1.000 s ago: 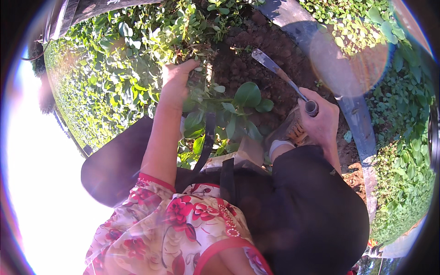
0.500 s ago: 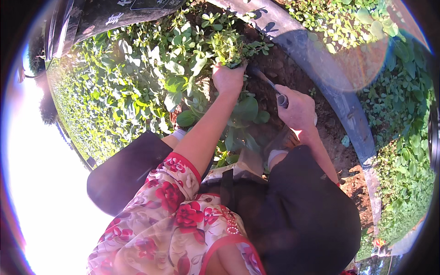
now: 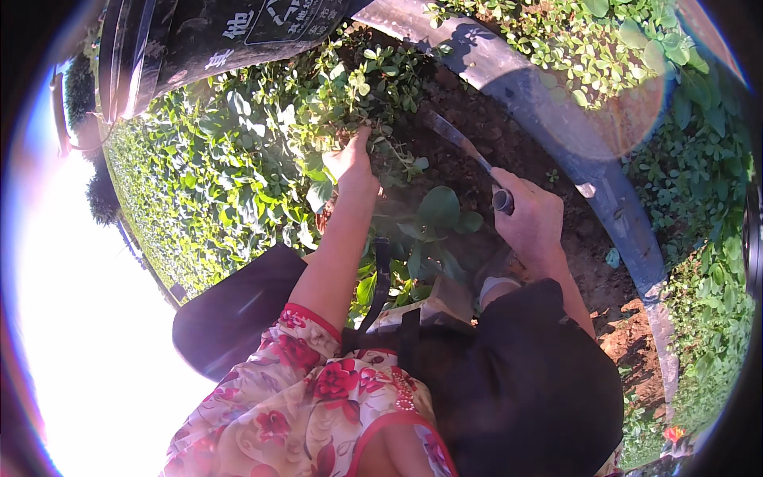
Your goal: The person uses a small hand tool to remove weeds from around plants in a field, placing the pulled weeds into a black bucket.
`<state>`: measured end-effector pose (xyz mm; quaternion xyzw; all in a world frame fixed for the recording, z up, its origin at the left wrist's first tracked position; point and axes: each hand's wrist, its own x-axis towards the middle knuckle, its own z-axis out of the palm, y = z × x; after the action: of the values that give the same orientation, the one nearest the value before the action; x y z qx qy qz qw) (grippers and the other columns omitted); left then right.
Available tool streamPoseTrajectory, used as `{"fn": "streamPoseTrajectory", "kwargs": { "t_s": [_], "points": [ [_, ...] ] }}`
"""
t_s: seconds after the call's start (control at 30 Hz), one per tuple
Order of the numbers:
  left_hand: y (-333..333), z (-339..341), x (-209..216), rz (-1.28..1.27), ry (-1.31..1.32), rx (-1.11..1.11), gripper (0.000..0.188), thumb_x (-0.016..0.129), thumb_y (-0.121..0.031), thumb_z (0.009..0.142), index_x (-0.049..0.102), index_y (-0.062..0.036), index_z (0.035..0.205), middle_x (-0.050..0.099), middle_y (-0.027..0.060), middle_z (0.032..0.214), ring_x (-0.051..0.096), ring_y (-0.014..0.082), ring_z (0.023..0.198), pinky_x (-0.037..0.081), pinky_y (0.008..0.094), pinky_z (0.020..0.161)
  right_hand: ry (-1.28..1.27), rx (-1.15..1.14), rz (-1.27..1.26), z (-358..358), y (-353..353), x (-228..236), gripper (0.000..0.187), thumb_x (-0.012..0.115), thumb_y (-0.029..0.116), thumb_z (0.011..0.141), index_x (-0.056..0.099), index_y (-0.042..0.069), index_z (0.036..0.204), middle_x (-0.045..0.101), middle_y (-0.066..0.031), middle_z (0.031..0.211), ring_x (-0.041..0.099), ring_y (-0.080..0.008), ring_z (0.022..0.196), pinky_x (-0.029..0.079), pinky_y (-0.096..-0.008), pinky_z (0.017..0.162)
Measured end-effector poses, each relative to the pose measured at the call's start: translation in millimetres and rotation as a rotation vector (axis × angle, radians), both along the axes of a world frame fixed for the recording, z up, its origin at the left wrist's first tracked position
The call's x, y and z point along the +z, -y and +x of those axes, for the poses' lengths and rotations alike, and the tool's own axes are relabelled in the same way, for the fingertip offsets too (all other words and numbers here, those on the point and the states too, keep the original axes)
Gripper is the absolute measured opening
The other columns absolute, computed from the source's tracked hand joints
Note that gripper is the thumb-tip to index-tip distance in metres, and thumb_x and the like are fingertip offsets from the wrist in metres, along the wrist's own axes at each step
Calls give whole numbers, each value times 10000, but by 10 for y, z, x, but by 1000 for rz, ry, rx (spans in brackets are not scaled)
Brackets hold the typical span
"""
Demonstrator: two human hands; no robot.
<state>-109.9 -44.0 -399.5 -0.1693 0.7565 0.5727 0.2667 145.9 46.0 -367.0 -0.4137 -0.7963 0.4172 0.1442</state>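
Note:
My left hand (image 3: 350, 165) reaches forward into a mat of small-leaved green weeds (image 3: 318, 103) and pinches a clump of them at its fingertips. My right hand (image 3: 531, 221) is closed round the handle of a sickle (image 3: 457, 139), whose curved metal blade points up and left over the dark bare soil (image 3: 493, 119). A plant with big round leaves (image 3: 437, 215) stands between my two hands, close to my body.
A grey pipe (image 3: 588, 159) curves along the right edge of the soil bed. A black bag with white markings (image 3: 207, 32) lies at the top left. Dense green ground cover (image 3: 207, 207) fills the left; more greenery (image 3: 699, 199) lies beyond the pipe.
My left hand has stretched farther forward, from the big-leaved plant to the weeds. The right hand with the sickle has come down and nearer the soil, and my view has shifted.

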Motion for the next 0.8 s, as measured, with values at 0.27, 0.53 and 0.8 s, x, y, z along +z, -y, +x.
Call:
{"fn": "streamPoseTrajectory", "kwargs": {
  "t_s": [0.27, 0.53, 0.8],
  "points": [
    [-192, -372, -293, -336, -161, -416, 316, 763, -93, 669, 639, 16, 939, 671, 92, 864, 622, 185, 776, 518, 350, 716, 271, 88, -189, -414, -330, 168, 246, 635, 124, 764, 695, 153, 1001, 653, -166, 741, 644, -352, 689, 508, -439, 636],
    [-257, -417, -408, -486, -191, -1031, 416, 787, -243, 678, 670, -25, 1012, 710, 97, 897, 681, 222, 808, 527, 336, 773, 356, 197, -279, -784, -348, -14, 302, 617, 111, 717, 697, 152, 1005, 676, -136, 759, 657, -345, 750, 522, -439, 708],
    [-299, -216, -398, -265, -348, -974, 360, 784, -178, 694, 670, -3, 988, 714, 89, 920, 681, 180, 822, 531, 325, 758, 133, 282, -60, -1052, -91, -600, 322, 621, 160, 733, 655, 107, 1049, 658, -133, 744, 649, -338, 684, 518, -449, 637]
  ]
}}
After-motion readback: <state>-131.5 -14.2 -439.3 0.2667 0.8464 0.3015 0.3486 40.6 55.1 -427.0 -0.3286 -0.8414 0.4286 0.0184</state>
